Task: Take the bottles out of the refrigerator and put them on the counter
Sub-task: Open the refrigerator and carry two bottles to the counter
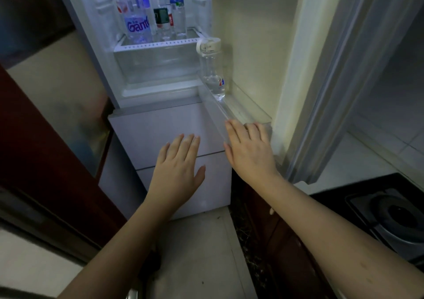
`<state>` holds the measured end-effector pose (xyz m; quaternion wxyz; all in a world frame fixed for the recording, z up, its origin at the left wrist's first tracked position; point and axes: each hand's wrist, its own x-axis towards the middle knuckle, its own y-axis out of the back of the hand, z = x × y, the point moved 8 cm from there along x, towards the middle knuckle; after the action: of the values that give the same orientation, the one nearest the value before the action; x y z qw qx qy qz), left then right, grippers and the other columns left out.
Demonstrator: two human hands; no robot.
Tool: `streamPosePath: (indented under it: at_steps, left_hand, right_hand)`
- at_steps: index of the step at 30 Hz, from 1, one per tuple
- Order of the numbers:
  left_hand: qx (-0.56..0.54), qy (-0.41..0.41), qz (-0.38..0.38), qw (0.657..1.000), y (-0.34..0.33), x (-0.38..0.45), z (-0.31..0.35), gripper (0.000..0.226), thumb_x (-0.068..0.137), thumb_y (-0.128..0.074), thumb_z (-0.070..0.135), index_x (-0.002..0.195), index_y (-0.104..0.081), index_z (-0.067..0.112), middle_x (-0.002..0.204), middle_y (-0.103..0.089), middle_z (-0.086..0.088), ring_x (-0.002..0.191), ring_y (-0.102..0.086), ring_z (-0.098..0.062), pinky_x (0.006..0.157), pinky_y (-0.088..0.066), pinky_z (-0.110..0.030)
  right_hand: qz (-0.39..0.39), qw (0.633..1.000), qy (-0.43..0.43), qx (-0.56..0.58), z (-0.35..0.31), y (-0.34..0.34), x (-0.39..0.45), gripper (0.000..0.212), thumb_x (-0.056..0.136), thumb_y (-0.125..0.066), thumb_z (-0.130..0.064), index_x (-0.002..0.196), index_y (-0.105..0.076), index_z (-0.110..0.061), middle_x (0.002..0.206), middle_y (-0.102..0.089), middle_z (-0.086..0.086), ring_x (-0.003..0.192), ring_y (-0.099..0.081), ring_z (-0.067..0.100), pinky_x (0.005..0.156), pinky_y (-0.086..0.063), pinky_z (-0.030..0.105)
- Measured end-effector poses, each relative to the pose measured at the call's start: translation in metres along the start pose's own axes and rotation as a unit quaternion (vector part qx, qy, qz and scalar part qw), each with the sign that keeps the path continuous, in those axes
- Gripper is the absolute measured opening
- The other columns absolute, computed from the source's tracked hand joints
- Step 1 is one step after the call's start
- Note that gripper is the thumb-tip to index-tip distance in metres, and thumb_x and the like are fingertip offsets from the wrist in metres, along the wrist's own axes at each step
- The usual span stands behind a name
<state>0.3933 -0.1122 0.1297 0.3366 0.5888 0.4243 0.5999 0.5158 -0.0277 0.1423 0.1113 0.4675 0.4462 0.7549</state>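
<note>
Several water bottles [146, 12] stand on the refrigerator shelf [158, 44] at 12 o'clock; a clear flip-cap bottle [212, 69] sits in the door rack [231, 110]; at 6 o'clock from it, the right hand [250, 152], fingers spread, touches the rack's end; the left hand [179, 172] hovers spread, empty.

Clear plastic bottles on fridge shelf [158, 12] cut off by top edge; rear labels overlapped, unreadable. Stove burner [399, 216] cropped right.
</note>
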Motion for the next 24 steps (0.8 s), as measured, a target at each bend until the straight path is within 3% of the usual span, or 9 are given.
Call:
streamPosePath:
  at_steps: [6,9,13,16,20,24]
  left_hand:
    - [-0.039,0.0,-0.017,0.999,-0.016,0.005,0.007,0.067,0.095,-0.051,0.041,0.151,-0.032,0.009,0.155,-0.038,-0.01,0.145,-0.031,-0.027,0.117,-0.024,-0.046]
    - [-0.043,-0.002,-0.024,0.999,-0.02,0.009,0.0,0.068,0.096,-0.048,0.043,0.153,-0.029,0.011,0.157,-0.035,-0.008,0.147,-0.027,-0.026,0.118,-0.021,-0.044]
    - [-0.04,-0.004,-0.025,0.999,-0.022,0.018,-0.015,0.068,0.095,-0.05,0.042,0.152,-0.03,0.01,0.155,-0.037,-0.009,0.146,-0.029,-0.027,0.117,-0.024,-0.046]
    - [-0.024,-0.02,-0.029,0.999,-0.02,0.036,-0.028,0.068,0.096,-0.049,0.042,0.153,-0.028,0.01,0.156,-0.036,-0.009,0.147,-0.028,-0.027,0.118,-0.024,-0.048]
    - [-0.013,-0.02,-0.019,1.0,-0.014,0.06,-0.054,0.069,0.096,-0.048,0.043,0.153,-0.027,0.01,0.156,-0.035,-0.009,0.147,-0.026,-0.026,0.119,-0.023,-0.048]
    - [-0.008,-0.014,0.006,1.0,-0.005,0.075,-0.085,0.069,0.095,-0.047,0.044,0.152,-0.03,0.009,0.155,-0.038,-0.01,0.146,-0.028,-0.026,0.118,-0.025,-0.048]
  right_hand:
    - [0.041,0.997,-0.066,0.008,0.03,0.005,-0.001,0.044,0.095,-0.051,-0.035,0.128,-0.059,-0.006,0.119,-0.062,0.011,0.096,-0.058,0.032,0.1,-0.041,0.046]
    - [0.075,0.992,-0.102,0.022,0.037,0.006,-0.001,0.038,0.092,-0.057,-0.032,0.12,-0.063,-0.007,0.112,-0.063,0.014,0.094,-0.058,0.036,0.105,-0.036,0.05]
    - [0.091,0.99,-0.099,0.049,0.026,-0.001,-0.003,0.037,0.094,-0.054,-0.033,0.121,-0.062,-0.01,0.112,-0.064,0.009,0.114,-0.054,0.039,0.116,-0.02,0.057]
    - [0.093,0.991,-0.086,0.035,0.013,-0.002,0.007,0.04,0.093,-0.053,-0.033,0.124,-0.06,-0.01,0.129,-0.061,0.008,0.135,-0.043,0.036,0.118,-0.01,0.056]
    - [0.102,0.99,-0.034,0.09,-0.02,0.003,0.038,0.047,0.092,-0.052,-0.032,0.131,-0.054,-0.007,0.132,-0.058,0.011,0.137,-0.042,0.034,0.119,-0.016,0.054]
    - [0.083,0.985,-0.012,0.151,-0.046,-0.003,0.077,0.059,0.089,-0.063,-0.028,0.14,-0.048,-0.003,0.132,-0.059,0.014,0.13,-0.05,0.033,0.116,-0.03,0.049]
